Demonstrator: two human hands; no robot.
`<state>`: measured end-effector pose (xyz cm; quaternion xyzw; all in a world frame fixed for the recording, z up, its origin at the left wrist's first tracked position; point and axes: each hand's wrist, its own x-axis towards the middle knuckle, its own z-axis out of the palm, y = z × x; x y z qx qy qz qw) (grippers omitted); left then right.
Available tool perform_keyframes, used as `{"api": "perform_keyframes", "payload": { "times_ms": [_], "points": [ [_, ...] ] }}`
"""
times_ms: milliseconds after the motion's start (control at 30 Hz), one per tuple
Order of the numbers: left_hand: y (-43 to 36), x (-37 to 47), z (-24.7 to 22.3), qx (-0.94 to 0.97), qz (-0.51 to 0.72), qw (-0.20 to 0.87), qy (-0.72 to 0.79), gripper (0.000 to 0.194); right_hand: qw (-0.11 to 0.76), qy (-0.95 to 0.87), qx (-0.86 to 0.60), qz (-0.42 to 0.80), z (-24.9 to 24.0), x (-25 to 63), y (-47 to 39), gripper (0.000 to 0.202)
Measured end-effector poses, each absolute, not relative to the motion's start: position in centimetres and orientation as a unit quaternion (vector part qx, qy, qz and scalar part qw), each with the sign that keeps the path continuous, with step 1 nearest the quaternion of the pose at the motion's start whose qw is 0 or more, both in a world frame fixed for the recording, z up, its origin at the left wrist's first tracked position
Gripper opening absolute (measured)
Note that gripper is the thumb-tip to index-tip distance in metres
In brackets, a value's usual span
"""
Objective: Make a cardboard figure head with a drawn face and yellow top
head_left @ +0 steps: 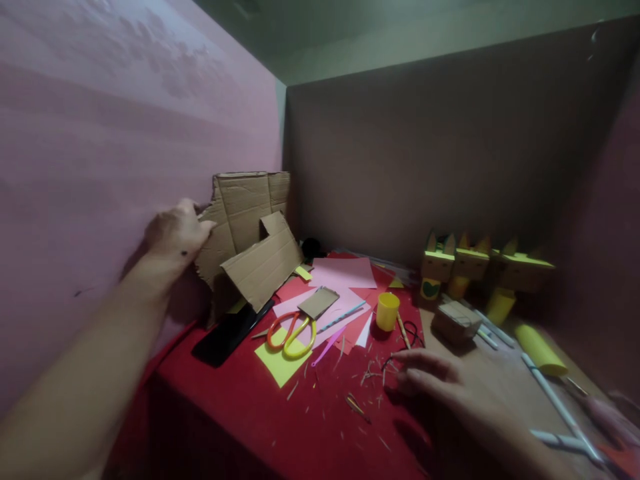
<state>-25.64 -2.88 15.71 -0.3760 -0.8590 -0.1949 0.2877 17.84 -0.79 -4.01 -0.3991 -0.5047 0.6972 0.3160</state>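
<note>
My left hand (183,230) grips the torn left edge of a large brown cardboard sheet (245,200), which stands upright by the pink wall. A folded cardboard piece (265,267) leans in front of it. Low over the red cloth, my right hand (435,380) has its thumb and forefinger stretched out and slightly apart. A thin dark curved strand lies by its fingertips, among cardboard shreds (373,373). Just beyond are a yellow paper tube (388,312) and small black loops (412,332).
Scissors with orange and yellow handles (300,337) lie on yellow paper (283,367), near a dark phone-like slab (225,340). Pink sheets (345,272) spread behind. At right stand several cardboard figures (439,267), a small cardboard box (456,320), a yellow roll (540,350) and pens.
</note>
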Motion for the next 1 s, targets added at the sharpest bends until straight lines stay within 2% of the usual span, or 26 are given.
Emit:
{"api": "perform_keyframes", "payload": {
  "times_ms": [100,233,467,800,1000],
  "points": [
    [-2.7,-26.1,16.0,-0.383,-0.173,0.244,-0.874,0.036,0.319,-0.51,-0.396,0.694,-4.0,17.9,-0.7,0.039],
    [-2.6,-26.5,16.1,-0.385,-0.156,0.246,-0.876,0.033,0.313,-0.508,-0.392,0.7,-3.7,17.9,-0.9,0.036],
    [-2.3,-27.4,15.5,-0.36,-0.162,0.266,-0.879,0.044,0.309,-0.499,-0.409,0.699,-2.1,17.5,-1.7,0.032],
    [-2.5,-26.8,15.0,-0.358,-0.19,0.289,-0.867,0.048,0.32,-0.486,-0.419,0.697,-2.0,17.5,-1.7,0.044],
    [-3.2,-24.9,14.6,-0.407,-0.196,0.391,-0.802,0.05,0.32,-0.509,-0.426,0.676,-0.6,17.3,-2.3,0.035]
  ]
}}
